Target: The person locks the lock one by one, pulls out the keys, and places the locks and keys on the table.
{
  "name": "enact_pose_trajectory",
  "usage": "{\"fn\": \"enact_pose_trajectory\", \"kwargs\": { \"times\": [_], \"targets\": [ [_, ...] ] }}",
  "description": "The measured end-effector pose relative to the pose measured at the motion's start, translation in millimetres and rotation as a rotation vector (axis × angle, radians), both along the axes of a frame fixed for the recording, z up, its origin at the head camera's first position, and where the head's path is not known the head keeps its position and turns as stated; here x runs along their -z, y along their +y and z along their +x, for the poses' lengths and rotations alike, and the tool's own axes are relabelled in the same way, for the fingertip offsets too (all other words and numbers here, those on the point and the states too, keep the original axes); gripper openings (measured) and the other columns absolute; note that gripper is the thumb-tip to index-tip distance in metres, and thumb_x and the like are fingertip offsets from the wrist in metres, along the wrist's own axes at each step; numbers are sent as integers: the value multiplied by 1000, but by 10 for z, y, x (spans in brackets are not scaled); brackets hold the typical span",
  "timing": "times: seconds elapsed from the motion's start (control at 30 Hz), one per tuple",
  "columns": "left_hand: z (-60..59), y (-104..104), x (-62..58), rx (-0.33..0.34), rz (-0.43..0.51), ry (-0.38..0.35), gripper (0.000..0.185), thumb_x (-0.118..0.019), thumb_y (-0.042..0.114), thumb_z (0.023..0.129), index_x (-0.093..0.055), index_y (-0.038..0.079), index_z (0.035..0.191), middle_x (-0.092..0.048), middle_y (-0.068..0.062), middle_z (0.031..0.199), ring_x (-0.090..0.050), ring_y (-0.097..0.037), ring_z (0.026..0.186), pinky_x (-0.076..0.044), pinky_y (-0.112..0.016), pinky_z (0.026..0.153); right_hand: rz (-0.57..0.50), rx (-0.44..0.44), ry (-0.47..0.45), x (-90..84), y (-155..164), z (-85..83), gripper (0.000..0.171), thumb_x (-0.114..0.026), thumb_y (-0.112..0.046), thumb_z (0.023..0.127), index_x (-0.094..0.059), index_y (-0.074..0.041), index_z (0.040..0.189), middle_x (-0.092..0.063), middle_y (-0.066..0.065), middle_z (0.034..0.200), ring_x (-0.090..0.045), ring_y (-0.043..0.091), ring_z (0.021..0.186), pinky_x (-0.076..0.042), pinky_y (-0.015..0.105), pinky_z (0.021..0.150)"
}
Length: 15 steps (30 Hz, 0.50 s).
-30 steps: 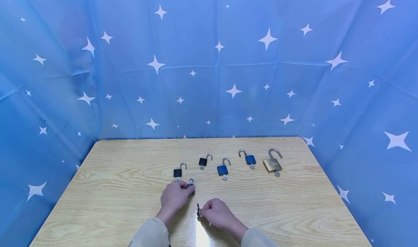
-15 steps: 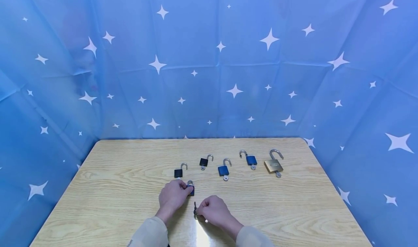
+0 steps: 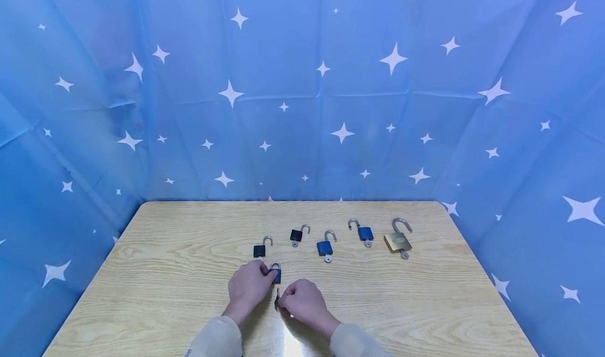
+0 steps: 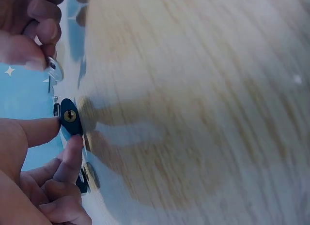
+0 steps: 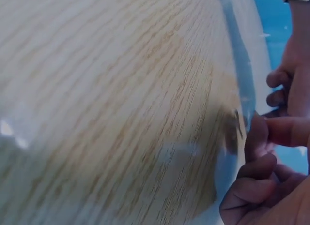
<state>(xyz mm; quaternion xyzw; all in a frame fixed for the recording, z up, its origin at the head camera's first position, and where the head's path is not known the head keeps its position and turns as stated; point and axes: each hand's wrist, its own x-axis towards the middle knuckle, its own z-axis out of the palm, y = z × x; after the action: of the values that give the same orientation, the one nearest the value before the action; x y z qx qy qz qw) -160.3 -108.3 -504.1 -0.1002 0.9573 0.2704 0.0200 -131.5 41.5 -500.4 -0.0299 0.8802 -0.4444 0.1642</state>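
My left hand pinches a small blue padlock between thumb and finger. Its shackle is seated in the body and points away from me. In the left wrist view the padlock's end face turns toward the camera, showing a brass keyhole. My right hand pinches a key by its head, with the blade pointing toward the padlock. A gap separates the key from the keyhole. In the right wrist view the fingers of my right hand cover most of the key.
Behind my hands lie two black padlocks, left and middle, two blue padlocks, nearer and farther, and a large brass padlock. Their shackles are swung out, with keys inserted. A starry blue curtain hangs behind the wooden table.
My right hand has moved left and slightly forward with the key, closer to the padlock. My left hand has tilted the blue padlock, so more of its body shows.
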Motion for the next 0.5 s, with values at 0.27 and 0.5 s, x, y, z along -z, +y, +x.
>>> {"fn": "enact_pose_trajectory", "kwargs": {
  "times": [0.27,0.5],
  "targets": [
    [-4,-39,-13,-11,16,36,20,-67,40,88,-68,22,78,-65,4,67,-52,-14,56,-34,-30,49,141,1,101,49,-89,-48,27,-61,-18,69,-47,-21,46,-43,-13,43,-43,10,45,-29,25,43],
    [-30,-111,1,-34,1,71,14,-65,32,88,-72,21,85,-69,1,71,-56,-17,58,-34,-31,47,221,8,129,58,-143,-43,36,-65,-22,74,-41,-22,47,-42,-9,47,-44,13,47,-31,29,42]
  ]
}}
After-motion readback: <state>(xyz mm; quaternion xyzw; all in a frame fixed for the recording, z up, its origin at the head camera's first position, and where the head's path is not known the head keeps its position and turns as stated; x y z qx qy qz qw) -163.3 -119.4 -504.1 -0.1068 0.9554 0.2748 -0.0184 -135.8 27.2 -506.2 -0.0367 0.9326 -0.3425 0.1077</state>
